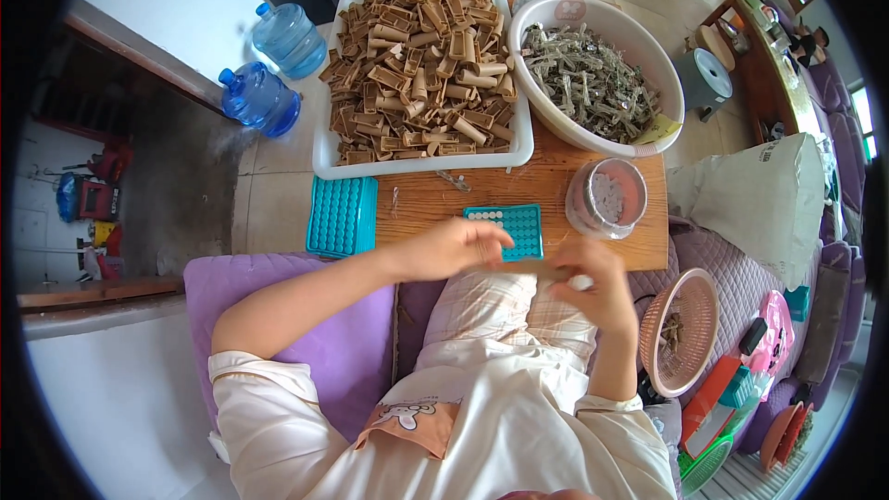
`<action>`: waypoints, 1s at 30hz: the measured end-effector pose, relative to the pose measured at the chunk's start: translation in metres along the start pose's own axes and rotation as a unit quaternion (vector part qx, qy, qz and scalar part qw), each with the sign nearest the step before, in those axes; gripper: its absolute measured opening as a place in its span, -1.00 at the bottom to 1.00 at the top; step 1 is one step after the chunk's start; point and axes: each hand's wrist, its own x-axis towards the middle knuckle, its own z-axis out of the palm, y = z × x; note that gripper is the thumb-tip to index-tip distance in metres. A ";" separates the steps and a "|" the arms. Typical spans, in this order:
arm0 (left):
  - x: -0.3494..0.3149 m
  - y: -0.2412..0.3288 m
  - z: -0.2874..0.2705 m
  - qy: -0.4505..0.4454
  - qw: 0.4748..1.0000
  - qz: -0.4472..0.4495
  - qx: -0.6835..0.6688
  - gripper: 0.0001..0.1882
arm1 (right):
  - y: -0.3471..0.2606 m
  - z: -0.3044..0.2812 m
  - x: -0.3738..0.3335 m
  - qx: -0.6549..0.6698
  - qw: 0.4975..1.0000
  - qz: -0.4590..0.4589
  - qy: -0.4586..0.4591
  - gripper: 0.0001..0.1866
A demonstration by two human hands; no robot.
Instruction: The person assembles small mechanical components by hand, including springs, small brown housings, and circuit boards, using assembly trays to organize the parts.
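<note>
My left hand (466,247) hovers over the near edge of a small teal tray (523,231), its bent fingers apart and somewhat blurred. Rows of round hollows cover the tray, and several white discs (488,217) sit at its far left corner. My right hand (597,282) is closed in front of the table edge, smeared by motion. A blurred brown piece (542,268) stretches from its fingers toward my left hand; it looks like the brown plastic parts (421,83) heaped in the large white tub (424,165). A clear bucket (607,199) with small white pieces stands right of the teal tray.
A round white basin (593,141) of clear plastic parts stands at the far right of the wooden table (417,213). Stacked teal trays (343,216) lie at left. A pink basket (681,333) and a white sack (745,204) are to my right. Blue water bottles (259,100) stand far left.
</note>
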 end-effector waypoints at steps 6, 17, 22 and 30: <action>-0.002 0.041 -0.060 0.298 0.765 0.084 0.564 -0.71 | 0.083 -0.091 -0.086 -0.020 0.798 0.106 0.593 -0.78; 0.019 0.013 -0.077 0.325 0.714 0.027 0.620 -0.65 | 0.189 -0.128 -0.189 0.338 0.444 0.152 0.816 -0.76; 0.031 0.014 -0.079 0.370 0.682 0.041 0.630 -0.61 | 0.119 -0.104 -0.065 0.177 0.679 0.068 0.710 -0.79; 0.027 0.014 -0.086 0.360 0.678 0.009 0.641 -0.56 | 0.101 -0.109 0.100 -0.239 0.909 0.022 0.340 -0.81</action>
